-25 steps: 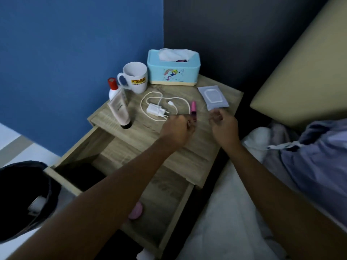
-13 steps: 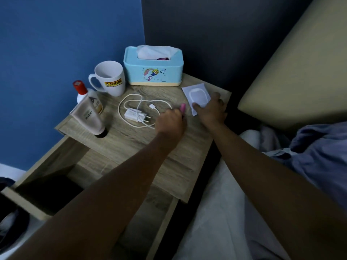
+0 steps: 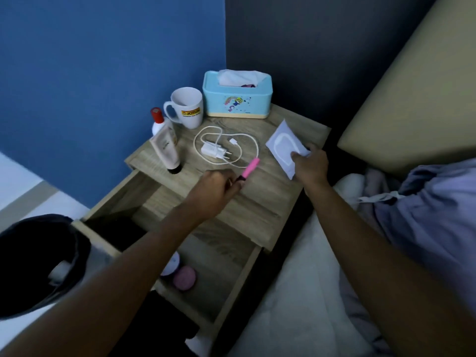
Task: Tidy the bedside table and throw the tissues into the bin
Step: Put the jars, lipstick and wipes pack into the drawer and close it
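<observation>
My left hand (image 3: 217, 188) pinches the dark end of a pink tube (image 3: 249, 168) and holds it just above the wooden bedside table (image 3: 260, 202). My right hand (image 3: 310, 164) grips a flat pale wipes packet (image 3: 284, 146) by its near corner, lifted and tilted over the table's right side. A blue tissue box (image 3: 237, 99) with white tissue poking out stands at the back. The black bin (image 3: 38, 264) sits on the floor at the lower left with something white inside.
A white mug (image 3: 186, 108), a red-capped white bottle (image 3: 157, 122), a beige cream tube (image 3: 166, 150) and a white charger with coiled cable (image 3: 219, 149) are on the tabletop. The drawer (image 3: 211, 269) is open, holding a pink round item (image 3: 184, 278). The bed lies to the right.
My left hand took hold of the pink tube and lifted it. My right hand reached the wipes packet, gripped it and raised it off the table.
</observation>
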Motion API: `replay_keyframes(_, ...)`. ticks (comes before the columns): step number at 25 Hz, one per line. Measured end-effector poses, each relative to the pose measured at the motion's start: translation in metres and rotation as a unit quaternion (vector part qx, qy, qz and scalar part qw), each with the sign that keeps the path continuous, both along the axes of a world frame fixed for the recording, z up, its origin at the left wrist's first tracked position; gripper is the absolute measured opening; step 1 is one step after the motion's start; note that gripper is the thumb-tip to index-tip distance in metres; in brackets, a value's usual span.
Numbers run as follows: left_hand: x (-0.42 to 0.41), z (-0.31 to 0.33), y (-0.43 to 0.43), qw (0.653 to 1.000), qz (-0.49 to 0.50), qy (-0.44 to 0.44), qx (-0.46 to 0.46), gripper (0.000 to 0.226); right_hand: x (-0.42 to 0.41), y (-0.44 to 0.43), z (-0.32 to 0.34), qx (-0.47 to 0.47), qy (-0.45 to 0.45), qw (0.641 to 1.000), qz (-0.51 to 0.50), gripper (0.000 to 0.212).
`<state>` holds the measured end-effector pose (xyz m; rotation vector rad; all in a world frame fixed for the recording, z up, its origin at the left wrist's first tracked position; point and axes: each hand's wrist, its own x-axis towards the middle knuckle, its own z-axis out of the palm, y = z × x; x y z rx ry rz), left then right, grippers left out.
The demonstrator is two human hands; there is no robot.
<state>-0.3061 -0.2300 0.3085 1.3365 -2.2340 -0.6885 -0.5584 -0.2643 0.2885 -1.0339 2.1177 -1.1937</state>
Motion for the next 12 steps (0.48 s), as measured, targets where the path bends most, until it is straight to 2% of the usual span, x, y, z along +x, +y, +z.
replay_keyframes(3,0.056,0.002,0.022,1.000,0.010,-0.006,0.021,0.024,0.030,0.036,0.028,-0.060,-0.010,0.998,0.028,0.027)
replay_keyframes(5,0.088,-0.001,0.036,0.998,0.022,-0.028,0.055,0.023,0.053,0.070,0.043,-0.089,-0.026,0.992,0.081,0.020)
replay_keyframes(7,0.114,-0.009,0.050,0.995,0.041,-0.043,0.086,0.024,0.076,0.106,0.052,-0.093,-0.039,0.983,0.153,0.022)
replay_keyframes(10,0.138,-0.014,0.066,0.984,0.075,-0.032,0.157,0.024,0.109,0.144,0.049,-0.068,-0.055,0.959,0.270,0.025)
replay_keyframes(12,0.147,-0.016,0.071,0.975,0.096,-0.015,0.202,0.023,0.130,0.156,0.033,-0.007,-0.060,0.936,0.346,0.026)
